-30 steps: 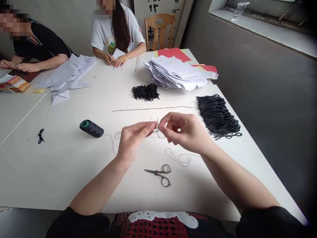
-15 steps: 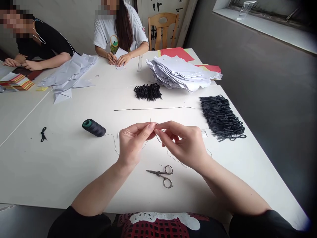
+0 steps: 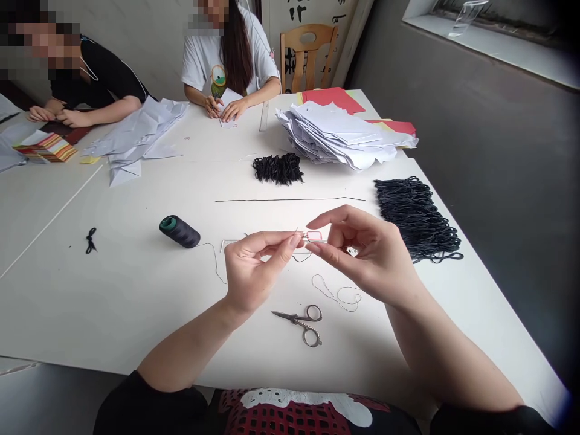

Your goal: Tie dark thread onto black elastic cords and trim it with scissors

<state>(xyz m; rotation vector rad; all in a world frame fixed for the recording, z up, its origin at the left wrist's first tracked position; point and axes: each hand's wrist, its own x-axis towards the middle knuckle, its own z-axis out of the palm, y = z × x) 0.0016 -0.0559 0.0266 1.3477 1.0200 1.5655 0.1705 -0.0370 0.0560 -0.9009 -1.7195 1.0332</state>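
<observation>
Thumb and forefinger of my left hand (image 3: 258,269) pinch dark thread, with a thin end sticking up at the fingertips. My right hand (image 3: 367,251) is just to the right, thumb and forefinger apart, with nothing visibly gripped between them. A small red-outlined rectangle (image 3: 314,235) shows between the two hands. To the left lies a dark thread spool (image 3: 180,232) on its side, its thread trailing toward my left hand. Scissors (image 3: 301,322) rest partly open below my hands, near a loose loop of thread (image 3: 338,294). A ruler lies partly hidden behind my hands.
Beyond my hands a straight black cord (image 3: 290,200) crosses the white table (image 3: 113,302). Bundles of black loops (image 3: 278,168) (image 3: 414,217) and a paper stack (image 3: 335,136) lie further off. A small black knot (image 3: 91,240) is at left. Two people sit opposite.
My right thumb and forefinger have parted and moved right, away from my left fingertips. The red-outlined rectangle now shows between my hands. The whole view has shifted slightly.
</observation>
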